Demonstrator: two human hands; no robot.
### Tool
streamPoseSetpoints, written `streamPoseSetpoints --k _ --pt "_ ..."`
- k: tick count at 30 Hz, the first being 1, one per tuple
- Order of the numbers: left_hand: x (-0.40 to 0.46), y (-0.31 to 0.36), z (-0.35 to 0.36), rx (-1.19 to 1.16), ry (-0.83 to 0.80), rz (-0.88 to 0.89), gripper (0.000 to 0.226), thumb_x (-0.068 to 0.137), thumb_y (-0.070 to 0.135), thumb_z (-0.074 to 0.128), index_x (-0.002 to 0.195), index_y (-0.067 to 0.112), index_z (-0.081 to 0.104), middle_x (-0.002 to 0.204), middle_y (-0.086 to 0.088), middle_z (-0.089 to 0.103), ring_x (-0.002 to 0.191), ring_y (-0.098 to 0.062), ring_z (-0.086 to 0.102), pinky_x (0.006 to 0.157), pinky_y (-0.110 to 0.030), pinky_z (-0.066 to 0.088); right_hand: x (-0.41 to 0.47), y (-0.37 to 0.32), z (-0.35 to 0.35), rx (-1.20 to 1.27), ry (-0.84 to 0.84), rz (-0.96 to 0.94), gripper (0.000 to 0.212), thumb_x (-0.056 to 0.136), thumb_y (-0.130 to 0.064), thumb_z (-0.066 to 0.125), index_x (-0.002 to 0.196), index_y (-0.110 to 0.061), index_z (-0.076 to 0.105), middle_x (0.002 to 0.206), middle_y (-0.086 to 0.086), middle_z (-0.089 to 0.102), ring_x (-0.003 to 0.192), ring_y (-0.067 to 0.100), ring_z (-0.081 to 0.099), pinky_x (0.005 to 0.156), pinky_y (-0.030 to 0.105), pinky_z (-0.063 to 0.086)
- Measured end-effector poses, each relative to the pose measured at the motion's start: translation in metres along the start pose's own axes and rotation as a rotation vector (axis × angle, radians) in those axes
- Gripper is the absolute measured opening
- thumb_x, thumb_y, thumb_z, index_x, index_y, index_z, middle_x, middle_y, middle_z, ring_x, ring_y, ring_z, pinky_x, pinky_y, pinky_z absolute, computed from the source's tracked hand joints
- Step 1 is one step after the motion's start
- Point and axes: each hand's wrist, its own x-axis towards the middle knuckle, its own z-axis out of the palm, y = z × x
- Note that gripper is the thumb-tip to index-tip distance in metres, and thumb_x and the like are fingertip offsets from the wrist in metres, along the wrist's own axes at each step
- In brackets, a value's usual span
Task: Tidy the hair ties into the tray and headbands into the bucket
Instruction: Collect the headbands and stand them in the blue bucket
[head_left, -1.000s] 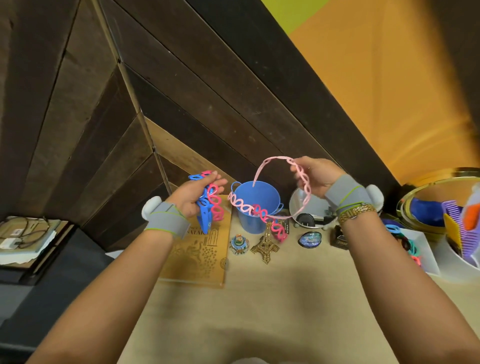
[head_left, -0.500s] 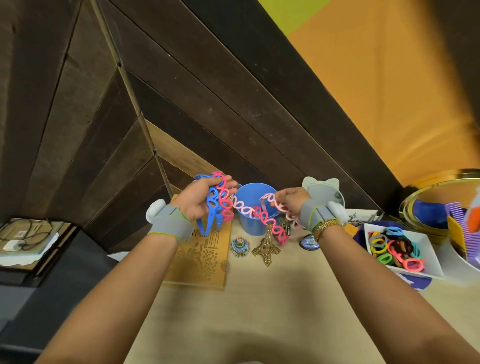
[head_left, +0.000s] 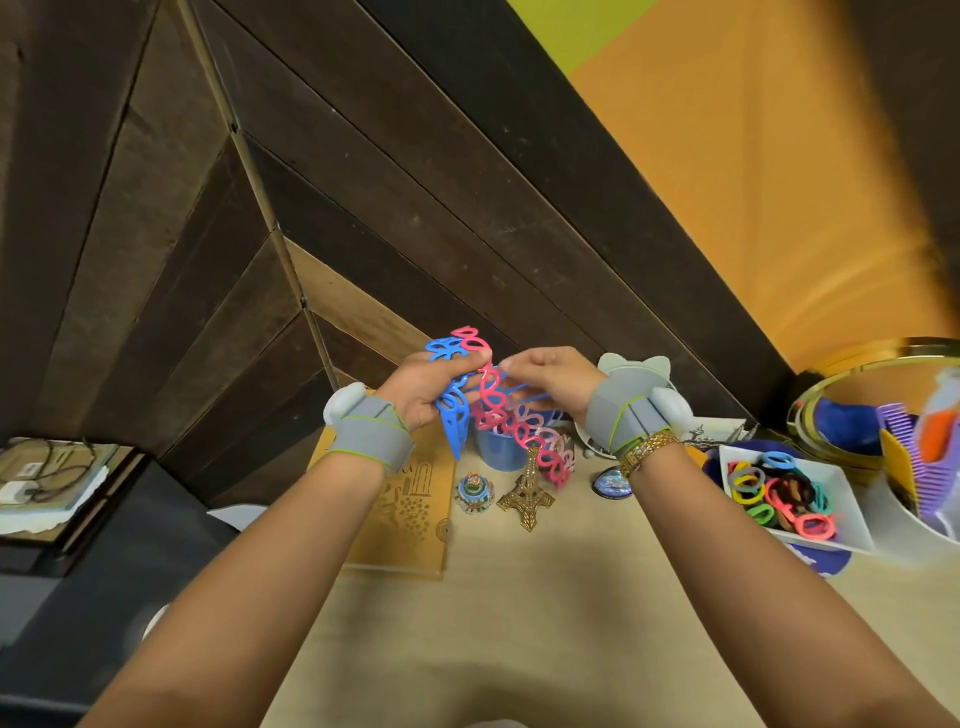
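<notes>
My left hand (head_left: 421, 392) grips a bundle of looped plastic headbands: a blue headband (head_left: 451, 415) and a hot pink headband (head_left: 511, 431). A pale pink headband (head_left: 558, 441) lies against them. My right hand (head_left: 550, 376) pinches the tops of the pink bands right beside the left fingers. The bundle hangs just above the small blue bucket (head_left: 498, 452), which is mostly hidden behind it. The white tray (head_left: 847, 512) at the right holds several coloured hair ties (head_left: 779, 491).
On the beige table stand a small Eiffel Tower model (head_left: 527, 493), a little colourful figurine (head_left: 474, 491), a round paperweight (head_left: 613, 482) and a tan engraved board (head_left: 410, 512). A cat-eared mirror (head_left: 631, 371) sits behind my right wrist. A white bowl of combs (head_left: 914, 467) and a gold-rimmed mirror (head_left: 857, 415) are at the far right.
My right hand has brought the pale pink headband leftward to the bundle in my left hand; both hands now meet above the bucket. The view has shifted and shows the tray fully.
</notes>
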Motion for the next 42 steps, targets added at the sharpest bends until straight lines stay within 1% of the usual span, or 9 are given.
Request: streamPoseSetpoints --k 4,10,14,16,20,27,31,36,42 --pt "0.000 0.000 0.005 0.025 0.012 0.016 0.002 0.084 0.009 0.063 0.084 0.011 0.062 0.062 0.000 0.072 0.055 -0.008 0.069 0.061 -0.025 0.058 -0.002 0.003 0.007 -0.004 -0.041 -0.057 0.023 0.083 -0.001 0.062 0.067 -0.016 0.058 0.044 -0.009 0.064 0.044 -0.003 0.059 0.050 0.012 0.047" --pt "-0.004 0.001 -0.006 0.043 0.118 0.035 0.023 0.092 0.031 0.051 0.081 0.013 0.061 0.073 0.000 0.054 0.043 0.000 0.063 0.046 -0.014 0.052 -0.004 0.000 -0.017 0.280 0.044 -0.061 0.024 0.092 -0.003 0.048 0.073 -0.017 0.052 0.052 -0.002 0.068 0.047 0.002 0.062 0.053 0.017 0.049" --pt "-0.003 0.003 -0.020 0.032 0.155 0.024 0.052 0.096 0.044 0.035 0.122 0.005 0.057 0.071 0.001 0.051 0.061 -0.007 0.058 0.074 -0.021 0.052 -0.006 0.008 -0.046 0.280 0.204 -0.102 0.029 0.095 0.001 0.038 0.076 -0.017 0.051 0.064 0.010 0.051 0.033 -0.003 0.050 0.045 0.012 0.038" --pt "-0.005 0.004 -0.022 0.027 0.134 0.017 0.057 0.097 0.045 0.029 0.128 0.004 0.054 0.071 0.000 0.050 0.062 -0.007 0.056 0.073 -0.021 0.052 -0.008 0.016 -0.051 0.218 0.253 -0.100 0.032 0.095 0.003 0.036 0.075 -0.018 0.051 0.064 0.010 0.048 0.030 -0.003 0.047 0.042 0.010 0.036" --pt "-0.009 0.004 -0.019 -0.041 0.080 -0.008 0.057 0.099 0.042 0.025 0.128 0.002 0.054 0.048 0.005 0.054 0.039 -0.003 0.055 0.043 -0.013 0.050 -0.011 0.023 -0.046 0.241 0.297 -0.111 0.028 0.095 0.006 0.034 0.085 -0.012 0.053 0.063 0.010 0.046 0.030 -0.003 0.048 0.037 0.005 0.037" --pt "-0.011 0.006 -0.014 -0.105 0.047 -0.011 0.053 0.100 0.037 0.025 0.129 0.003 0.053 0.046 0.005 0.053 0.041 -0.005 0.053 0.044 -0.014 0.049 -0.019 0.005 -0.066 0.055 0.367 -0.076 0.024 0.094 -0.002 0.039 0.097 -0.013 0.059 0.063 0.003 0.050 0.054 0.009 0.040 0.055 0.019 0.034" --pt "-0.009 0.008 -0.006 -0.118 0.032 0.002 0.051 0.101 0.034 0.024 0.130 0.003 0.052 0.046 0.004 0.053 0.046 -0.007 0.052 0.046 -0.015 0.048 -0.014 0.016 -0.057 -0.007 0.317 0.003 0.027 0.093 0.001 0.039 0.086 -0.015 0.059 0.060 0.005 0.048 0.051 0.011 0.035 0.050 0.020 0.028" --pt "-0.011 0.010 0.003 -0.121 -0.017 0.002 0.046 0.100 0.027 0.026 0.132 0.005 0.050 0.069 -0.002 0.047 0.062 -0.010 0.049 0.051 -0.018 0.051 0.001 0.048 -0.036 -0.020 0.275 0.106 0.027 0.093 0.005 0.036 0.110 -0.002 0.057 0.060 0.007 0.047 0.031 0.002 0.043 0.035 0.013 0.031" --pt "-0.012 0.009 0.005 -0.044 -0.021 -0.006 0.023 0.095 0.021 0.047 0.105 0.011 0.064 0.063 0.005 0.074 0.048 -0.003 0.065 0.052 -0.018 0.056 0.005 0.063 -0.027 -0.153 0.322 0.162 0.032 0.092 -0.002 0.045 0.123 0.000 0.054 0.081 0.015 0.058 0.056 0.015 0.047 0.047 0.015 0.043"
